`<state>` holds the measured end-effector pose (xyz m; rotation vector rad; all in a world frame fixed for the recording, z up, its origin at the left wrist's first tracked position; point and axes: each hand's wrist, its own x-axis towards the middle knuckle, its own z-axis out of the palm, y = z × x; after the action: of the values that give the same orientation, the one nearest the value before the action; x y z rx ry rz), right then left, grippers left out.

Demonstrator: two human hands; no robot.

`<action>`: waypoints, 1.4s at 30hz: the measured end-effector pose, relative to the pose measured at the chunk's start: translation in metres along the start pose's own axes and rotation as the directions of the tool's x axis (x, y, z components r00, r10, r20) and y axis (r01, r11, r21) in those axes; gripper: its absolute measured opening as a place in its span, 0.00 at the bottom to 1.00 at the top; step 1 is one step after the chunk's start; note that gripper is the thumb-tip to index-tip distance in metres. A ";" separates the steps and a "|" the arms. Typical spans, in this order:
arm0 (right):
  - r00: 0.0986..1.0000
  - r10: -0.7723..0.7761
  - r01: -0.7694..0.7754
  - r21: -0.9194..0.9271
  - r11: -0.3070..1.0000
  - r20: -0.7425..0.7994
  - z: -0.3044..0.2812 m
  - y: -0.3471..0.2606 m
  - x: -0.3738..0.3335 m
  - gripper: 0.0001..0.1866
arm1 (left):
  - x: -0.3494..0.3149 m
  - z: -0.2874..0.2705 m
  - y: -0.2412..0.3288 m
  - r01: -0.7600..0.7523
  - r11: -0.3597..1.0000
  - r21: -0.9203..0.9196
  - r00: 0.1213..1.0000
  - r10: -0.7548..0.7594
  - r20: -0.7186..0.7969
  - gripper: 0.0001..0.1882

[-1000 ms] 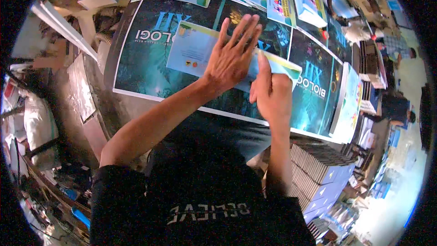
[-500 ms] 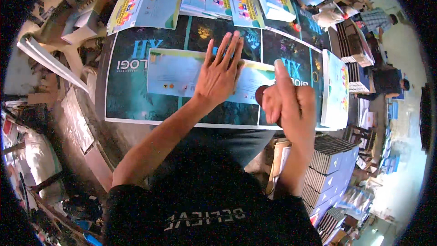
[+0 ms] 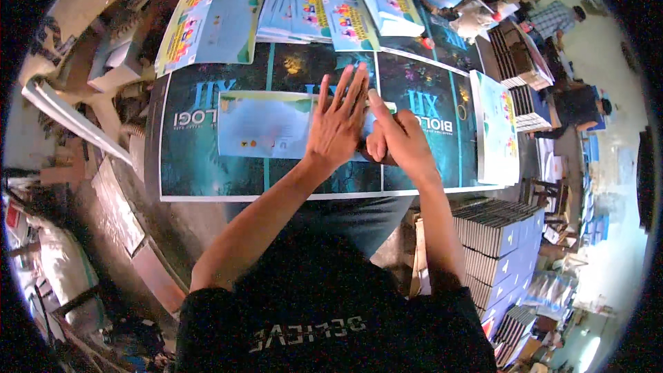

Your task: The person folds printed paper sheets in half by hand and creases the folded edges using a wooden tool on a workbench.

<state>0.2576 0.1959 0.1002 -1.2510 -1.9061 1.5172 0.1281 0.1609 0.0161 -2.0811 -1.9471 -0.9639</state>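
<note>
A folded light-blue printed sheet [image 3: 269,124] with green and yellow edging lies crosswise on the table. My left hand [image 3: 336,121] rests flat on its middle, fingers stretched out and pointing away from me. Right beside it, my right hand [image 3: 404,141] is curled over the sheet's right part, thumb extended. Its fingers are closed round a dark brown, rounded object, now mostly hidden beneath the hand; its exact kind does not show. Under the sheet, a large dark teal printed sheet [image 3: 200,176] with blue lettering covers the table.
Light-blue printed covers [image 3: 231,17] lie along the far edge, with a stack [image 3: 390,7] farther right. Another stack of covers [image 3: 494,131] stands at the table's right end. Blue-covered book piles [image 3: 494,249] rise at my right. Two people [image 3: 580,107] are in the background right.
My right hand has slid left along the sheet, closing up against my left hand. The brown object is less visible than before. My left hand stays flat on the sheet; the view has shifted slightly.
</note>
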 end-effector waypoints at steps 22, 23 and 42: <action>0.972 -0.060 0.092 0.134 0.987 -0.228 -0.018 -0.013 -0.040 0.36 | 0.004 -0.004 0.015 0.004 1.000 0.025 0.996 -0.006 0.084 0.32; 0.955 -0.125 0.130 0.001 0.991 -0.268 -0.019 -0.031 -0.047 0.35 | 0.001 -0.003 0.011 0.013 0.999 0.034 0.996 -0.016 0.093 0.31; 0.942 -0.335 0.320 -0.237 0.918 -0.029 0.053 -0.066 -0.011 0.17 | 0.000 0.004 -0.002 -0.020 0.997 0.072 0.994 0.012 0.111 0.34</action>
<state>0.1969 0.1563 0.1455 -0.9910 -2.1623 1.0944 0.1276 0.1632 0.0125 -2.1488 -1.9819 -0.7782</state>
